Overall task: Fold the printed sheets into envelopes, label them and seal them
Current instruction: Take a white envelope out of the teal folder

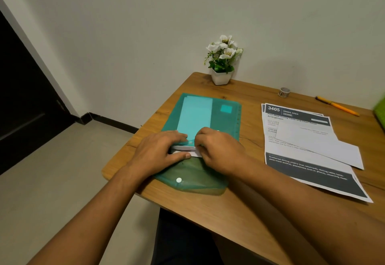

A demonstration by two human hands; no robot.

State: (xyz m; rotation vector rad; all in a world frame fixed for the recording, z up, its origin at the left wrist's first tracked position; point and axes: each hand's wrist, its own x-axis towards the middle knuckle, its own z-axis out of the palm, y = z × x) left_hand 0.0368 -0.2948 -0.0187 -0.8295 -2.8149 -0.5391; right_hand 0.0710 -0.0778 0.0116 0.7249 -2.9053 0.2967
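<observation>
Left hand [160, 152] and right hand [216, 150] are shown meeting at the mouth of a translucent green folder [227, 123] laid on the wooden worktop [239, 212]; its snap flap lies open toward the viewer. The left hand is curled, thumb and fingers pinched on the edges of white envelopes [185, 150] protruding from the folder. The right hand is likewise curled over the same edges, though whether it grips or merely steadies them cannot be told. More pale envelopes are seen through the folder wall. Further right, the printed sheets [308, 160] lie flat and unfolded, a blank envelope [333, 146] upon them; a tape roll [284, 92] and a pen [337, 106] are set beyond. The step is judged to be envelope retrieval; next, one envelope is to be separated and drawn clear
</observation>
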